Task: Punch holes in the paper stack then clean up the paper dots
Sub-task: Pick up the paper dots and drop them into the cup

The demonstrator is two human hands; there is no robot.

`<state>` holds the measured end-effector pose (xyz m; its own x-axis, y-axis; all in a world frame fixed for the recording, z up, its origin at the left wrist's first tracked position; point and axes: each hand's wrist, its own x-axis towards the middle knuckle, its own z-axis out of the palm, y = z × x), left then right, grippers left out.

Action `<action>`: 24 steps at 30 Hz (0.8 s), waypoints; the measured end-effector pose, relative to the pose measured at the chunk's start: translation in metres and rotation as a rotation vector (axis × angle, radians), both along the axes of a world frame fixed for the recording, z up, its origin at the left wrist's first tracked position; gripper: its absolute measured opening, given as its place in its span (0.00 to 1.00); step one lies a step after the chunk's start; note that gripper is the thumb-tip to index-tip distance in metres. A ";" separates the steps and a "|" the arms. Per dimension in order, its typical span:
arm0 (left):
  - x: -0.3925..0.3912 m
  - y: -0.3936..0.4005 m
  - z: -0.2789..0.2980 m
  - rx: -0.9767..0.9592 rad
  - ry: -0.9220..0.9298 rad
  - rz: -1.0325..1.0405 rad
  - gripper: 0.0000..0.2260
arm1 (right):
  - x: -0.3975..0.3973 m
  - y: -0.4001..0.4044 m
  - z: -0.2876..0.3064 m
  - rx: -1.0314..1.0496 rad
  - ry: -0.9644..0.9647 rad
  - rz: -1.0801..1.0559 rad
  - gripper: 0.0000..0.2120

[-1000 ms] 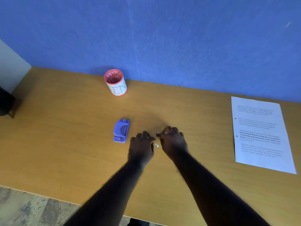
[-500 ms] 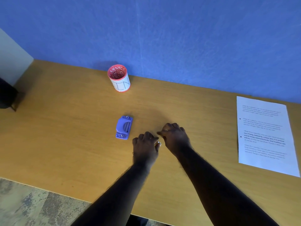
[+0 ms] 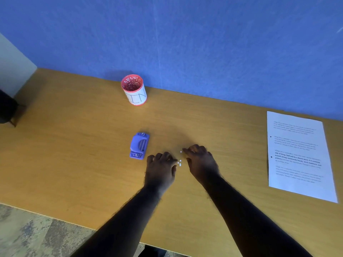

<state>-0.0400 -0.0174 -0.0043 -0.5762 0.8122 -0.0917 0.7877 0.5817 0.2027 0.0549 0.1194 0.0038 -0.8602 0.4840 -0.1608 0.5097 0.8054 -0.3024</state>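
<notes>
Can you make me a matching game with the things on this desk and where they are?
Things:
1. hole punch
2. cup
3. paper sheet
4. paper dots

Places:
A. far right of the desk
B. between the two hands
C. by the blue wall
D. just left of the left hand

Pairs: 1-D, 2-C, 3-A, 4-B

- The table (image 3: 74, 145) under my hands is yellow-brown wood.
- The hole punch (image 3: 139, 146) is purple.
- The cup (image 3: 135, 89) behind the punch is red with white leaf shapes.
- The paper dots (image 3: 179, 163) are white.
</notes>
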 end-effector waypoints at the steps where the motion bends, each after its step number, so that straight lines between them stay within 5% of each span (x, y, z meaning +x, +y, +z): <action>1: 0.002 0.001 0.000 0.007 0.001 0.005 0.12 | -0.002 -0.001 0.001 0.009 -0.014 0.010 0.19; 24: -0.017 0.005 0.012 -0.094 -0.032 0.077 0.08 | -0.029 -0.022 0.032 0.186 -0.320 0.163 0.10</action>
